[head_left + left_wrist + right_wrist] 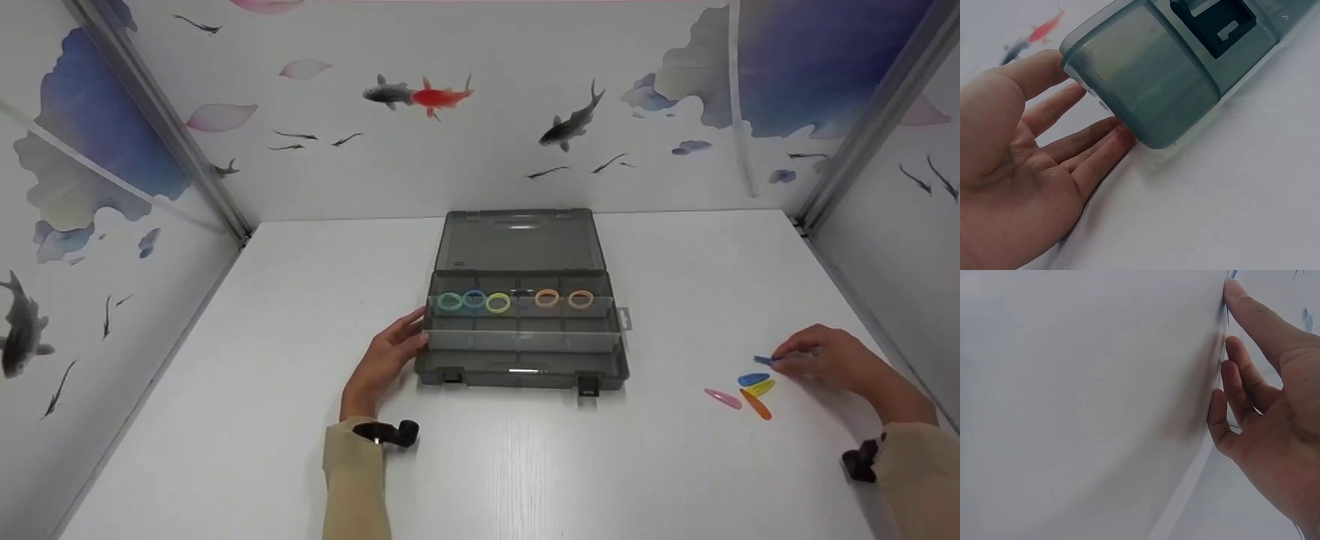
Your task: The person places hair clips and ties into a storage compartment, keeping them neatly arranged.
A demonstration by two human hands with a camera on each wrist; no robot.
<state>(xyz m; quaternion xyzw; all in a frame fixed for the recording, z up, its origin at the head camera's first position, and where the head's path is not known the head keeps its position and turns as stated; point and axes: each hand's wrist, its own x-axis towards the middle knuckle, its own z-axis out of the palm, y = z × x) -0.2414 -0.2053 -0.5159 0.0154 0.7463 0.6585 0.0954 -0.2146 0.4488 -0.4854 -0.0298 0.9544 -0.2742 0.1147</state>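
A grey see-through compartment box (517, 367) stands on the table, lid folded back. The left hand (386, 360) touches its left side; in the left wrist view, the hand's (1033, 146) fingertips rest against the end wall, fingers fairly straight. At the right, the right hand (832, 360) pinches a dark blue hair clip (763, 361) between thumb and fingers. In the right wrist view, only a bit of blue shows at the thumb tip of the hand (1264, 382). Just below lie a blue hair clip (754, 379), a yellow one (762, 388), an orange one (757, 405) and a pink one (723, 398).
Several coloured rings, among them a green ring (450, 301), a yellow ring (498, 303) and an orange ring (580, 299), sit in the box's back row. The open lid (519, 240) lies toward the back wall (480, 172). Side walls enclose the white table (487, 480).
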